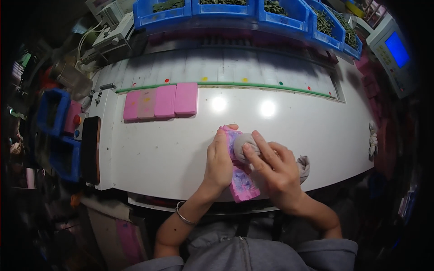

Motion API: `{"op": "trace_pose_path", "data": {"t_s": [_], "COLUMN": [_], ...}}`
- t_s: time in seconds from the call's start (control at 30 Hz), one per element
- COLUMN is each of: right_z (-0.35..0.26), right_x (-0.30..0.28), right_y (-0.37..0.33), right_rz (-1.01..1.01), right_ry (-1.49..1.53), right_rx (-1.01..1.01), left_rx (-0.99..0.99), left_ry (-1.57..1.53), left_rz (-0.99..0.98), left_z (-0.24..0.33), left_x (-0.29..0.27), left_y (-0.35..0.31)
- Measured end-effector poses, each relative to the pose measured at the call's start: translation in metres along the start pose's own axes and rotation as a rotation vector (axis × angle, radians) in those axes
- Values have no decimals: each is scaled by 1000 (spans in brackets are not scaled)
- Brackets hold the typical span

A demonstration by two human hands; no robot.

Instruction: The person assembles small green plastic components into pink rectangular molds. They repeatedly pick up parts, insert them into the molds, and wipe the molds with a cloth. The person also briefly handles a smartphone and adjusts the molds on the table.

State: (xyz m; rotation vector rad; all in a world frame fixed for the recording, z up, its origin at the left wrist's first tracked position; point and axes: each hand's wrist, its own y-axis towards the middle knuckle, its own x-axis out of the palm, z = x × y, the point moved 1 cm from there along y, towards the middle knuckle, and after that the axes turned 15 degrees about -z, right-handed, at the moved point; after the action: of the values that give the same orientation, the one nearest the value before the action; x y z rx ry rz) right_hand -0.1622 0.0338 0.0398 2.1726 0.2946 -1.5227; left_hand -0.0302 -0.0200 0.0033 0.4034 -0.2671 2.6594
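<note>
Near the front of the white table, my left hand is closed around the edge of a pink rubber mould with bluish-purple, patterned hollows. A similar pink mould part extends below it toward me; whether the two are joined is hidden. My right hand grips a round, stuffed grey cloth pouch, its fingertips spread over the top. The pouch lies against the upper mould's patterned face. A crumpled end of grey cloth sticks out past the right side of that hand.
Several pink blocks stand in a row by the green strip. Blue bins with small greenish parts line the back. A dark phone lies left, beside a control box. A device with a blue screen stands right.
</note>
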Motion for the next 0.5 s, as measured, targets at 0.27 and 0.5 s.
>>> {"op": "trace_pose_path", "data": {"t_s": [0.27,0.5], "right_z": [3,-6], "right_x": [2,-13], "right_y": [4,-9], "right_rz": [-18,-177], "right_ry": [21,230], "right_rx": [-24,4], "left_rx": [36,235], "left_ry": [41,118], "left_rz": [7,68], "left_z": [1,8], "left_x": [-1,1], "left_y": [0,-4]}}
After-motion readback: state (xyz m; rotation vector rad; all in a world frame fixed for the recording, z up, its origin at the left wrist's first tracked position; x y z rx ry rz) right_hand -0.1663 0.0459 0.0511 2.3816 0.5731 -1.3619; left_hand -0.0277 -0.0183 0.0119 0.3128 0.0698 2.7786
